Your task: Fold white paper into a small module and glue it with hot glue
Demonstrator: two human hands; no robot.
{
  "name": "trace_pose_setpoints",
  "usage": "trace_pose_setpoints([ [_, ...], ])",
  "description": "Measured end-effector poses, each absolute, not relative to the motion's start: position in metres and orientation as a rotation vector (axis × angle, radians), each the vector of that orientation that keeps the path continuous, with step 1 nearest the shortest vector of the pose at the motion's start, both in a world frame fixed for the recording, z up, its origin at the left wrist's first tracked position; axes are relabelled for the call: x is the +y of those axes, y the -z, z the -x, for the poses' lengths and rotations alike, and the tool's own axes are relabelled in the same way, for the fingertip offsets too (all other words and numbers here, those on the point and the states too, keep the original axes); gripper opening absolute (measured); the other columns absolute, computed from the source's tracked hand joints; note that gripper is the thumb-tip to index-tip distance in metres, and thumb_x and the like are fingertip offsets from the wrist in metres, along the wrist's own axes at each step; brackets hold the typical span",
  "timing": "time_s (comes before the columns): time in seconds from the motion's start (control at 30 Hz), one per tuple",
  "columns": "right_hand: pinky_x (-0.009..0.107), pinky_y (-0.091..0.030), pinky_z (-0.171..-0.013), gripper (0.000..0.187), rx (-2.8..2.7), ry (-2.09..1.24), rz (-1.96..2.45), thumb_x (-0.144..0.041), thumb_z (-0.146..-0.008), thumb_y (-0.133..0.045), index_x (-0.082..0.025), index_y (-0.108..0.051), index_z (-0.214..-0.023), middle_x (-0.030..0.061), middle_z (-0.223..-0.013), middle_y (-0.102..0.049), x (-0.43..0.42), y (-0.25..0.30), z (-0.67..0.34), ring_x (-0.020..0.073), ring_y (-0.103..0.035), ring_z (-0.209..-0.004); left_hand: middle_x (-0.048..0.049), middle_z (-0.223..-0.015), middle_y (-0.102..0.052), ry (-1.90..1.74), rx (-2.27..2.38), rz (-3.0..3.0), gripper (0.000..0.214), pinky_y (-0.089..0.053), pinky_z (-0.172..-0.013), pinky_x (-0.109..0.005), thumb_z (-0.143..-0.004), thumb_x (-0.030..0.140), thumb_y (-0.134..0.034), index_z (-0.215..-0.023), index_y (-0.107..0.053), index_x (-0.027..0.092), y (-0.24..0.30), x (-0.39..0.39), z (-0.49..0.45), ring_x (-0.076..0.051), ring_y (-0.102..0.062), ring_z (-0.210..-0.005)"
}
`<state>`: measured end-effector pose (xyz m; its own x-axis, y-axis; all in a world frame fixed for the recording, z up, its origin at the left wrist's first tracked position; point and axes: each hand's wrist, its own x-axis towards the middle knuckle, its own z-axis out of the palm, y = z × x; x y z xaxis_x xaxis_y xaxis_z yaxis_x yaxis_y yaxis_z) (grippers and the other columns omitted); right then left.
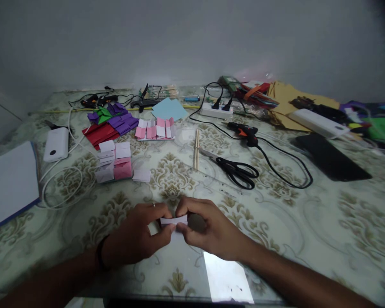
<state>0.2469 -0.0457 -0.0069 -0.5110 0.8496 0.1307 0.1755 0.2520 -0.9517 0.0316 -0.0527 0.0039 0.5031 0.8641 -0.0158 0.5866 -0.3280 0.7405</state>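
Both hands, left hand and right hand, pinched a small folded white paper strip over the glossy, damask-patterned tabletop; black-handled scissors lay beyond.

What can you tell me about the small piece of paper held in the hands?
The piece of paper is a small, pale white strip, lying roughly level with its long side left to right. It looks thin and possibly folded, though blur hides any creases. The left hand pinches its left end and the right hand its right end. It is low over the patterned table; contact with it is unclear.
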Motion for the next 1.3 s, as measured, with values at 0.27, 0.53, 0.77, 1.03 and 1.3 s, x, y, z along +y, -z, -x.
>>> trace_pose_setpoints([
  [0.27,0.023,-0.042,-0.061,0.006,-1.889,-1.38,0.912,-0.018,-0.084,-0.068,-0.02,-0.063,-0.081,-0.0027,-0.073,-0.063,-0.046,0.012,-0.246,0.0117,-0.052,-0.065,0.0028,-0.064,-0.054,-0.486,1.082,-1.982,0.016,-0.035,-0.061,-0.029,-0.082,0.019,-0.059,-0.069,-0.049,0.021,-0.005,-0.052,-0.036,-0.014,-0.049,-0.061],
  [0.53,0.02,-0.038,-0.056,0.013,-1.865,-1.436,0.912,-0.017,-0.081,-0.068,-0.019,-0.058,-0.073,-0.0058,-0.065,-0.057,-0.044,0.008,-0.248,0.0086,-0.047,-0.059,0.0049,-0.057,-0.041,-0.47,1.134,-1.905,0.02,-0.031,-0.057,-0.029,-0.076,0.021,-0.056,-0.066,-0.039,0.022,-0.01,-0.053,-0.033,-0.014,-0.039,-0.056],
  [0.77,0.021,-0.036,-0.055,0.012,-1.815,-1.492,0.957,-0.012,-0.075,-0.066,-0.019,-0.058,-0.069,-0.0058,-0.063,-0.053,-0.042,0.003,-0.252,0.0095,-0.044,-0.059,0.0056,-0.059,-0.037,-0.442,1.112,-1.824,0.02,-0.027,-0.056,-0.028,-0.078,0.022,-0.057,-0.065,-0.041,0.02,-0.013,-0.045,-0.029,-0.012,-0.036,-0.057],
  [1.03,0.024,-0.037,-0.061,0.016,-1.859,-1.347,0.974,-0.022,-0.086,-0.068,-0.019,-0.058,-0.073,-0.0047,-0.068,-0.049,-0.035,0.01,-0.251,0.0115,-0.046,-0.064,0.004,-0.066,-0.053,-0.443,1.175,-1.837,0.021,-0.033,-0.058,-0.026,-0.091,0.03,-0.06,-0.073,-0.056,0.019,-0.011,-0.041,-0.03,-0.013,-0.047,-0.062],
  [1.3,0.024,-0.035,-0.061,0.013,-1.811,-1.393,0.977,-0.02,-0.084,-0.069,-0.018,-0.06,-0.075,-0.0046,-0.071,-0.047,-0.036,0.021,-0.245,0.0117,-0.044,-0.066,0.0044,-0.068,-0.051,-0.518,1.146,-1.689,0.015,-0.033,-0.06,-0.025,-0.086,0.026,-0.062,-0.075,-0.057,0.018,0.0,-0.039,-0.034,-0.012,-0.044,-0.065],
])
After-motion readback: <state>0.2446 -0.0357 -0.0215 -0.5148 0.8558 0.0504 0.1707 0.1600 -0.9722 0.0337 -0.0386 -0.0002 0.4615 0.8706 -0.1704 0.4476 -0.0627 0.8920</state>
